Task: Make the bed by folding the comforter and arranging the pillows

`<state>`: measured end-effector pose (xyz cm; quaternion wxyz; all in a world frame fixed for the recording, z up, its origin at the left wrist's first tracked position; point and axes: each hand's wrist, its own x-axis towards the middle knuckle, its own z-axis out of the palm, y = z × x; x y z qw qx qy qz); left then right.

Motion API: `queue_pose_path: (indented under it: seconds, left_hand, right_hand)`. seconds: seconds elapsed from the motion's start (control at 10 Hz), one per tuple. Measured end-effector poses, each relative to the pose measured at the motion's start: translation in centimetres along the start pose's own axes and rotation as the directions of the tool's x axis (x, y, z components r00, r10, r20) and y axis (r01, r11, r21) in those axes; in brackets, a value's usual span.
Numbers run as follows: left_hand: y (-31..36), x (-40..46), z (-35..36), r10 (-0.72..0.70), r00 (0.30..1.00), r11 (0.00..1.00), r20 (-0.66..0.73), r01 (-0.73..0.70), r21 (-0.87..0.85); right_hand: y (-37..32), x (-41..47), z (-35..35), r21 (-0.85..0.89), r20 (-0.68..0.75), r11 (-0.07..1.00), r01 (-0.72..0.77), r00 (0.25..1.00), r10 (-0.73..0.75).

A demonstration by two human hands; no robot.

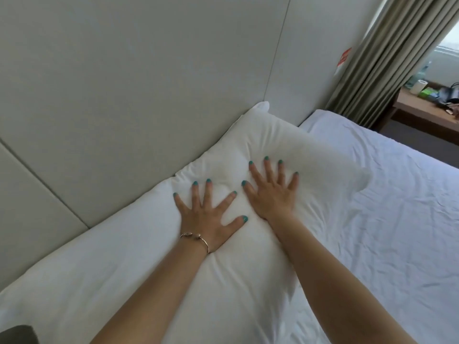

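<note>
1. Two white pillows lie by the padded wall (124, 83). The left hand (207, 223) and the right hand (272, 194) press flat, fingers spread, on the far pillow (285, 145).
2. The near pillow (87, 281) touches it.
3. A wrinkled white sheet (385, 219) covers the bed.
4. Curtains (387, 58) hang beside a wooden desk (422, 112).

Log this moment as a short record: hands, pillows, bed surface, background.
left hand: flat, fingers spread, pressing on the pillows; bracelet on the wrist
right hand: flat, fingers spread, pressing the far pillow
pillows: two white ones, near pillow and far pillow, end to end along the headboard
bed surface: wrinkled white sheet; no comforter in view
background: curtain and a wooden desk with small items, too blurred to name
</note>
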<state>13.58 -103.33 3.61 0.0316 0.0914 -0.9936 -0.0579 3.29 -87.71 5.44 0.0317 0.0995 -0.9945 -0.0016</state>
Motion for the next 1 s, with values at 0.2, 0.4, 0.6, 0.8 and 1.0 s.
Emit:
queue_pose_path:
  seconds: [0.2,0.4,0.6,0.8,1.0]
  left_hand:
    - [-0.2,0.3,3.4,-0.001,1.000,0.999,0.030,-0.001,0.045]
    - [0.0,0.5,2.3,-0.017,0.990,0.999,0.139,0.021,-0.028]
    - [0.8,0.3,-3.0,-0.050,0.967,0.997,0.250,0.061,-0.038]
    - [3.6,-4.0,-6.3,-0.156,0.969,0.983,0.192,0.172,-0.067]
    - [6.2,-14.3,-6.2,-0.130,0.991,0.989,-0.012,0.129,-0.067]
  right_hand:
    - [-0.5,0.0,4.2,-0.002,-0.021,1.000,0.003,1.000,-0.003]
    - [-0.3,-0.2,2.6,0.022,0.030,0.999,0.026,0.999,-0.027]
    - [0.9,-5.0,-2.2,0.204,0.115,0.977,0.056,0.990,-0.081]
    - [2.8,-11.9,-4.1,0.372,0.130,0.926,0.068,0.984,-0.125]
    - [4.2,-20.8,-4.1,0.550,0.100,0.825,0.127,0.971,-0.216]
